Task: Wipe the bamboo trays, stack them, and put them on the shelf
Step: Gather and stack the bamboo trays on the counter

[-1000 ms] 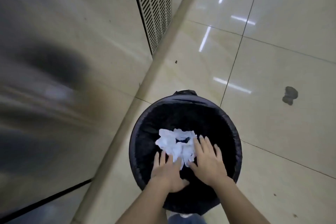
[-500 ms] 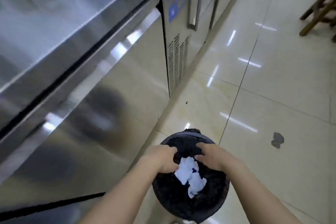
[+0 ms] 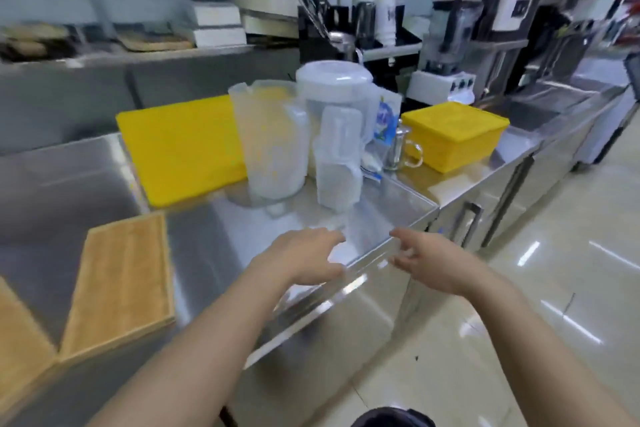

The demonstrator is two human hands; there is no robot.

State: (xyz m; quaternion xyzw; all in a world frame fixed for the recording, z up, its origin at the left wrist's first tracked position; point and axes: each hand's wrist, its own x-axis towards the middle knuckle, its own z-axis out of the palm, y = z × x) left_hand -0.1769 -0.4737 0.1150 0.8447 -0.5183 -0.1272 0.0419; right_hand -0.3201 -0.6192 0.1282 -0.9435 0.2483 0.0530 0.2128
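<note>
A bamboo tray (image 3: pixel 121 282) lies flat on the steel counter (image 3: pixel 221 239) at the left. A second bamboo tray (image 3: pixel 17 343) shows partly at the left edge beside it. My left hand (image 3: pixel 304 258) hovers over the counter's front edge, fingers apart, holding nothing. My right hand (image 3: pixel 433 265) is just off the counter's corner, also spread and holding nothing. Both hands are well to the right of the trays. A steel shelf (image 3: pixel 138 54) runs along the back above the counter.
A yellow cutting board (image 3: pixel 180 146), clear plastic pitchers (image 3: pixel 270 142) and a lidded container (image 3: pixel 337 166) stand mid-counter. A yellow box (image 3: pixel 453 135) and a glass mug (image 3: pixel 403 149) sit right. The black bin (image 3: pixel 391 418) is on the floor below me.
My hands left the crumpled paper in the black bin and rose to counter height. The view swung up from the floor to the counter with the trays.
</note>
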